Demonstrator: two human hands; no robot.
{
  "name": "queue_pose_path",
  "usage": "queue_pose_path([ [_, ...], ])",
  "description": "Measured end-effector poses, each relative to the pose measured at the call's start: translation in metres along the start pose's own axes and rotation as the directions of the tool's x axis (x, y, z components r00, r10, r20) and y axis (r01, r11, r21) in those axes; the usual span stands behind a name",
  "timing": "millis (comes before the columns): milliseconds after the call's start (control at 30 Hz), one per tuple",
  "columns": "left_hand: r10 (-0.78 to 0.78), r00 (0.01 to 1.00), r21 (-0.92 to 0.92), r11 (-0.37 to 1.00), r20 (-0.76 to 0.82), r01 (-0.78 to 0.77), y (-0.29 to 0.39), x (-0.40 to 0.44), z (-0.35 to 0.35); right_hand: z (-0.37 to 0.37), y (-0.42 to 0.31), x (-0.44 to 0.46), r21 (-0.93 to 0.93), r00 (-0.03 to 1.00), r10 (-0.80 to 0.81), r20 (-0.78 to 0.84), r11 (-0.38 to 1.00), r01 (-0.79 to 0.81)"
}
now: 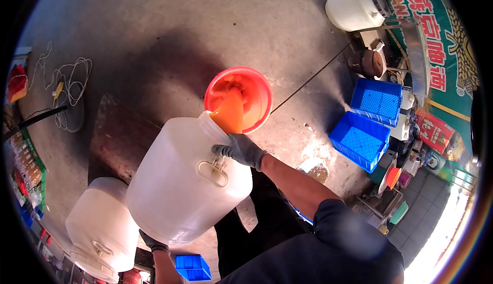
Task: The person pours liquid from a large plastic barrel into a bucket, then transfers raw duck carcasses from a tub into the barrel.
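At the frame's centre, a large white barrel (179, 181) is held tilted, its mouth just over the near rim of a red bucket (268, 91). It is clamped near the neck, beside the handle, by the gloved right hand (239, 150); its base edge is met by the gloved left hand (154, 243) at lower left, whose grip cannot be told, being mostly hidden. Orange liquid (231, 112) is being poured into the bucket. Close along the barrel's left side, room is taken by a second barrel (97, 217) and a dark plate (118, 145). At right, two blue crates (359, 140) are set well apart from the bucket. Beyond its far rim, open floor (169, 17) is left across the upper frame.
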State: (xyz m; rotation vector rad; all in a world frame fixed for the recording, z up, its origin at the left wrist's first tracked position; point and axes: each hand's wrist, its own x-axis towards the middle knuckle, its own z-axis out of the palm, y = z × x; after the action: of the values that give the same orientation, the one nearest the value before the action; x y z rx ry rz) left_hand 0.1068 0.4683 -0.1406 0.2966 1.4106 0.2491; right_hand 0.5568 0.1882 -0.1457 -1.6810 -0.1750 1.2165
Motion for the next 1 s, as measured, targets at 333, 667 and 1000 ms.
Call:
queue_pose_path([
  [333, 0.003, 1.000, 0.028, 1.000, -0.005, -0.003, 0.000, 0.011, -0.022, -0.001, 0.013, 0.005, -0.039, 0.999, 0.032, -0.030, 0.999, -0.033],
  [667, -0.031, 1.000, 0.005, 1.000, -0.003, 0.031, 0.004, 0.010, -0.015, 0.007, 0.035, 0.021, -0.075, 0.996, 0.051, -0.071, 0.996, -0.056],
  [1000, 0.012, 0.994, 0.086, 0.996, -0.105, -0.002, 0.016, 0.016, -0.013, 0.024, 0.090, 0.043, -0.324, 0.981, -0.089, -0.174, 0.946, 0.028],
])
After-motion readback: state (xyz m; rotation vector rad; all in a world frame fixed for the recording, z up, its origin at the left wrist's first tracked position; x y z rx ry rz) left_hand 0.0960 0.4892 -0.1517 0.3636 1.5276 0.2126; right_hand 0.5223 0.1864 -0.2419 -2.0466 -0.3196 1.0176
